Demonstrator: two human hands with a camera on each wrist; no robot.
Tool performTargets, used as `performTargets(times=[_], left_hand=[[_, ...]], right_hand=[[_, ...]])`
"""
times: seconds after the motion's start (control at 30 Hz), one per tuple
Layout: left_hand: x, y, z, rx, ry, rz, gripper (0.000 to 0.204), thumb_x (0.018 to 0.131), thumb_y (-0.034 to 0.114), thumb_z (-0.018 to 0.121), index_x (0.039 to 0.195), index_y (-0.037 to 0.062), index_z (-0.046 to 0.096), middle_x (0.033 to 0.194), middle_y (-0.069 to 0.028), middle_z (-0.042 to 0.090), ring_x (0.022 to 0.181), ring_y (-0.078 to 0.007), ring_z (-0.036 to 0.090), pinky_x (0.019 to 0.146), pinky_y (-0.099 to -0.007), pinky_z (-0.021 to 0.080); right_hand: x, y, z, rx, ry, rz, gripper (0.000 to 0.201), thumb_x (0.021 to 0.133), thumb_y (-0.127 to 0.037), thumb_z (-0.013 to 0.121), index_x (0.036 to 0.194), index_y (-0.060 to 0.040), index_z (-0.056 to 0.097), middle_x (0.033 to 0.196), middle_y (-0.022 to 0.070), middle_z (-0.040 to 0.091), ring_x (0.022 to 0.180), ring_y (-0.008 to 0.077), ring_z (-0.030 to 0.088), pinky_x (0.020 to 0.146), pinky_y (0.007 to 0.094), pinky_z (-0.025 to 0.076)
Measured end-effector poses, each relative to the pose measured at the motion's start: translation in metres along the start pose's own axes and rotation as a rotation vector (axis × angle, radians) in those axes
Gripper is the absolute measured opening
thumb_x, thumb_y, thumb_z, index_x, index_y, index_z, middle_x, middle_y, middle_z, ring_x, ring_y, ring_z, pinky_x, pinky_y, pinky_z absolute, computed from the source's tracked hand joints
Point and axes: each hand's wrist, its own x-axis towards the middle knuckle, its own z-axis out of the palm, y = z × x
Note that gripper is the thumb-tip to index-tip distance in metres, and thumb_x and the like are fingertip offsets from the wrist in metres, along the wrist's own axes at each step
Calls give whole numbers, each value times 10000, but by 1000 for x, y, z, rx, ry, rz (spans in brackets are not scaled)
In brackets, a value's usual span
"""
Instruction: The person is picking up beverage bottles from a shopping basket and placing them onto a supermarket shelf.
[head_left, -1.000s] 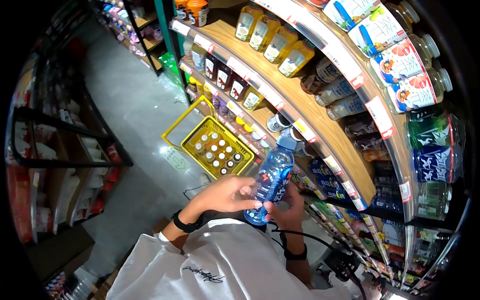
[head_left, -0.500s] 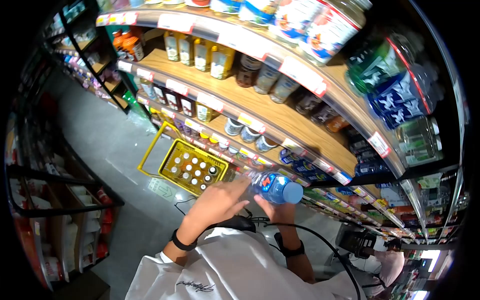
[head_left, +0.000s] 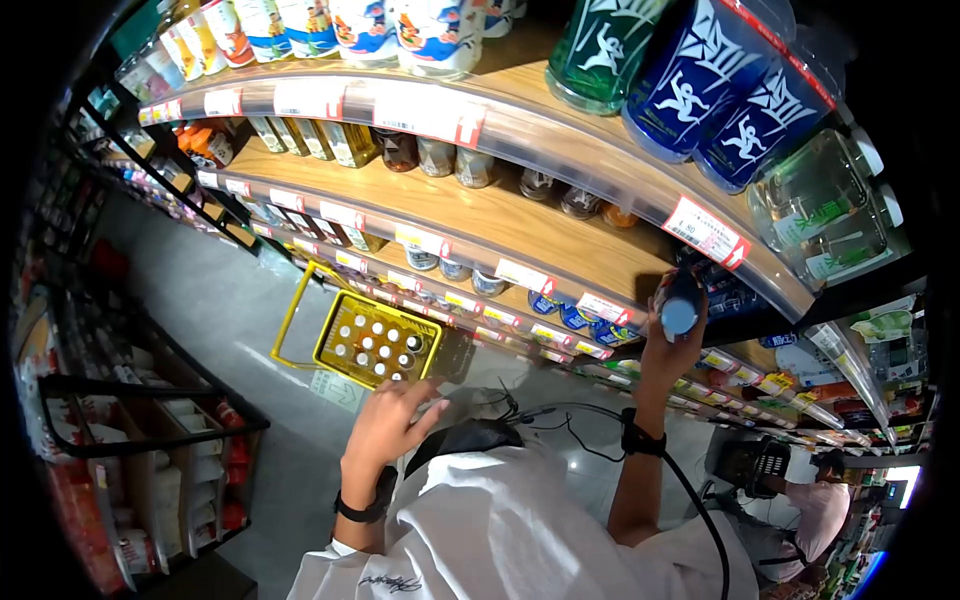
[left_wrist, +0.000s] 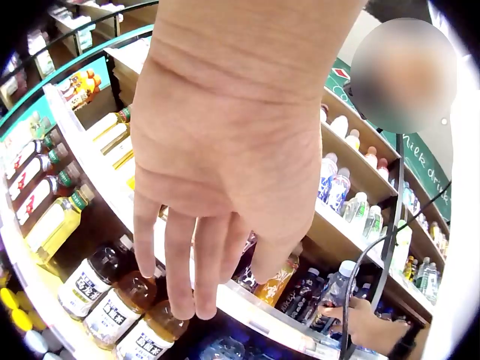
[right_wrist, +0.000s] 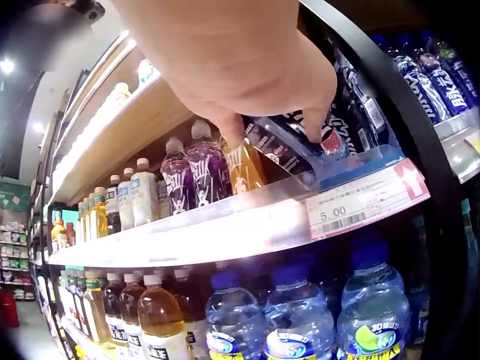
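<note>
My right hand [head_left: 664, 352] grips a blue drink bottle [head_left: 681, 316] at the front of a middle shelf, its light-blue cap toward the head camera. In the right wrist view, thumb and fingers straddle the bottle [right_wrist: 330, 144] just above the shelf lip, beside dark-labelled bottles. Part of it is hidden behind the hand. My left hand [head_left: 388, 422] hangs in front of my body with loose fingers and holds nothing. The left wrist view shows that hand [left_wrist: 225, 161] with fingers pointing down, in front of the shelves.
A yellow basket [head_left: 388, 303] holding several capped bottles stands on the floor at left. Purple-labelled bottles [right_wrist: 206, 169] line the same shelf; blue-capped bottles [right_wrist: 298, 319] stand below. A black cable [head_left: 690, 492] runs past my right arm. Another person [head_left: 815, 515] is at lower right.
The bottle was between both hands before my body; the left hand has let go. My right hand has carried it right and forward to the shelf. The head view has turned right.
</note>
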Motion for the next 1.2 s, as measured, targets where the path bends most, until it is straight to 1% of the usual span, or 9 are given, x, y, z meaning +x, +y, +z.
performTargets(times=[0.07, 0.2, 0.27, 0.3, 0.5, 0.63, 1.03, 1.13, 1.2], left_hand=[[1, 2, 6, 109, -64, -20, 244, 947, 275, 698, 1039, 49, 687, 834, -128, 729, 808, -352, 683, 825, -438, 531], [4, 5, 16, 87, -24, 0, 244, 958, 272, 685, 1059, 50, 688, 857, -129, 738, 794, -353, 689, 839, -437, 527], [6, 7, 20, 70, -18, -16, 247, 959, 269, 683, 1070, 48, 689, 867, -131, 741, 803, -353, 692, 840, -436, 527], [8, 8, 21, 53, -15, -27, 251, 960, 266, 681, 1080, 45, 690, 877, -132, 744, 813, -352, 695, 840, -436, 528], [16, 8, 31, 77, -43, -80, 251, 959, 253, 679, 1094, 42, 687, 892, -132, 751, 839, -352, 702, 842, -435, 530], [23, 4, 38, 73, -79, -78, 264, 956, 263, 679, 1105, 46, 670, 927, -140, 757, 858, -359, 704, 827, -446, 535], [37, -4, 37, 25, -142, -79, 301, 967, 292, 672, 1114, 30, 651, 896, -219, 717, 880, -412, 688, 792, -480, 541], [35, -6, 33, 16, -142, -120, 317, 964, 285, 681, 1143, 25, 655, 919, -210, 724, 875, -408, 695, 791, -475, 545], [30, -10, 30, 8, -101, -160, 328, 963, 280, 688, 1169, 27, 660, 957, -189, 739, 898, -397, 703, 809, -464, 550]], right_hand=[[13, 12, -1, -20, 17, -78, 652, 851, 8, 809, 1435, 33, 522, 1274, 134, 683, 1149, 174, 642, 1000, 308, 508], [36, -5, 4, 107, 61, 30, 516, 834, -86, 871, 1268, 41, 624, 1233, 114, 711, 1096, 151, 669, 970, 338, 549], [41, -24, 5, -360, 141, -11, 504, 830, -235, 896, 1204, 13, 667, 1078, 104, 772, 995, 139, 718, 877, 340, 560], [45, -22, 2, -514, 158, -46, 628, 784, -511, 874, 1124, -24, 673, 867, 154, 774, 815, 311, 768, 715, 401, 582], [62, -24, -5, -816, 70, 52, 754, 790, -673, 783, 1114, -6, 651, 873, 234, 753, 824, 425, 735, 667, 496, 575], [69, -28, -3, -825, 96, 45, 736, 808, -669, 771, 1056, 18, 676, 881, 224, 759, 832, 416, 741, 684, 486, 589], [61, -7, -9, -878, 73, 35, 845, 839, -641, 754, 1328, 28, 592, 944, 281, 742, 859, 428, 738, 689, 497, 594], [39, -5, -7, -725, 62, 58, 770, 863, -488, 795, 1391, 22, 562, 1045, 261, 747, 932, 407, 743, 749, 460, 597], [19, 7, -11, -405, 182, -222, 555, 868, -285, 810, 1315, -18, 618, 1062, 191, 753, 915, 375, 735, 781, 435, 587]])
